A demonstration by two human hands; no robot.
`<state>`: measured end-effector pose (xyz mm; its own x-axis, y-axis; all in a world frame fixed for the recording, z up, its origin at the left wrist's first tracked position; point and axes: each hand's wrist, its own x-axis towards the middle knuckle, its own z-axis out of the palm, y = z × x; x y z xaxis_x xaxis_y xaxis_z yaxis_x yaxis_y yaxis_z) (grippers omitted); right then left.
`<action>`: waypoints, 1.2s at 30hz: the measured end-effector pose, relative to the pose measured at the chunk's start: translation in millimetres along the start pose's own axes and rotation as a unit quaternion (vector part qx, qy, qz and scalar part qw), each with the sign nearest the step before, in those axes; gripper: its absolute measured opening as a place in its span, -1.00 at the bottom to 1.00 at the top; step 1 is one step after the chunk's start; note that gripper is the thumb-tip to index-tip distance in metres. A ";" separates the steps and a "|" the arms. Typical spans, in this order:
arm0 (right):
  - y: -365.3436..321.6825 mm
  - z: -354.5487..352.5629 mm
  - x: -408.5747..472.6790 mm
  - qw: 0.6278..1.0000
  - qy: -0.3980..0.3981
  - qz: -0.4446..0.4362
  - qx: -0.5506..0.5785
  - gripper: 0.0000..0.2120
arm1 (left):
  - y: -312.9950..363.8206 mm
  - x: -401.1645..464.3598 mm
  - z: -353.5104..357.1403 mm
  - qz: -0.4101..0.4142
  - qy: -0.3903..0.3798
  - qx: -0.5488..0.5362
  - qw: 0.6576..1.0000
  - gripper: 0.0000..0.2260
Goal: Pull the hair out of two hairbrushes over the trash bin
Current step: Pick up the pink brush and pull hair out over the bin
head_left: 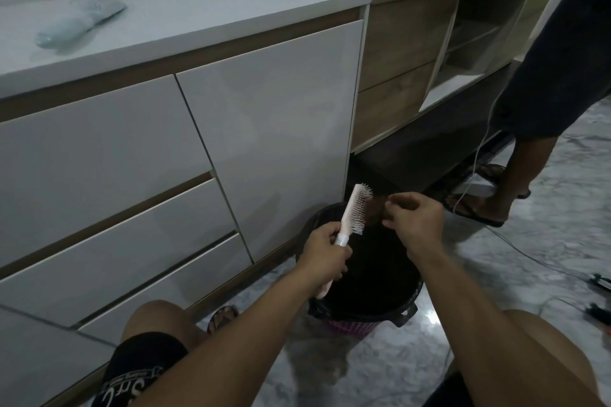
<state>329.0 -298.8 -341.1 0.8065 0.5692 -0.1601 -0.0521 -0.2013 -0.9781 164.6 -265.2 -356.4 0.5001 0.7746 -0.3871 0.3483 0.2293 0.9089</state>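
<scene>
While the left hand (325, 249) gripped the upright pink hairbrush (350, 216) over the trash bin (405, 306), right-hand fingers (395, 208) pinched hair (378, 205) just beside its bristles.

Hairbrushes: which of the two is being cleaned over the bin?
The pink hairbrush, gripped by the left hand above the trash bin. The pale blue hairbrush lies untouched on the white countertop.
</scene>
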 end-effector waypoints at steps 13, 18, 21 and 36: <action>9.8 -4.2 13.9 0.998 0.002 0.032 0.047 -0.76 | -1.8 8.8 12.3 -0.011 -0.023 -0.017 1.000 -0.55; 11.5 -6.8 24.7 0.992 0.094 0.036 0.078 -0.77 | -5.1 15.2 9.6 -0.026 -0.012 -0.020 0.999 -0.54; 13.5 -4.7 26.2 0.995 0.022 0.060 0.071 -0.87 | -4.9 15.4 9.3 -0.023 -0.013 -0.011 1.000 -0.55; 16.5 -3.0 34.5 0.991 -0.005 0.119 0.066 -0.85 | -10.8 22.0 14.1 0.008 -0.009 0.039 0.999 -0.54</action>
<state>357.8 -284.9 -362.3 0.7567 0.5252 -0.3892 -0.3170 -0.2259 -0.9211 183.0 -258.9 -376.9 0.5195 0.7674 -0.3759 0.4007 0.1698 0.9003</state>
